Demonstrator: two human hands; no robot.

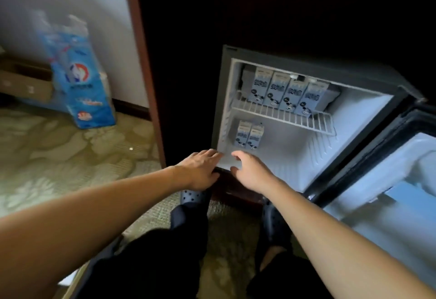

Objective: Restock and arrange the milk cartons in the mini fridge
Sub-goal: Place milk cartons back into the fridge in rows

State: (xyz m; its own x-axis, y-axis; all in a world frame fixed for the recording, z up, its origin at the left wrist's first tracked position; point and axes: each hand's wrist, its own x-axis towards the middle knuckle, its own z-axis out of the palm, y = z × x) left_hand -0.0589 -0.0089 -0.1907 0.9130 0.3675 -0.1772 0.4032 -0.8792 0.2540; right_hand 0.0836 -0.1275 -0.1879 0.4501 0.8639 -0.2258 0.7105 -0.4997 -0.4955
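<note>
Both hands reach toward the lower front edge of the open mini fridge (223,91) and hold nothing. The left hand (200,169) is palm down with straight fingers held close together, their tips at the fridge's bottom left corner. The right hand (251,172), just beside it, has loosely spread, relaxed fingers with the thumb apart, over the white floor of the fridge. Whether either hand touches the fridge lip cannot be told.

Just beyond the fingertips of both hands, a pair of milk cartons (249,136) stands upright on the fridge floor by the left wall, side by side and touching. Farther beyond and above the right hand, a row of four milk cartons (286,92) stands on the white wire shelf (283,116), packed edge to edge. All are tall rectangular boxes, pale blue and white, long axis vertical, printed faces turned toward the hands.

The fridge has a dark outer shell and a smooth white ribbed plastic lining. Its door (389,195) hangs open to the right of the right hand.

Well to the left of the left hand, a blurred blue plastic-wrapped pack (80,81) leans by a cardboard box (23,84) on the patterned carpet (59,155). Below the hands are perforated grey clogs (193,196)
</note>
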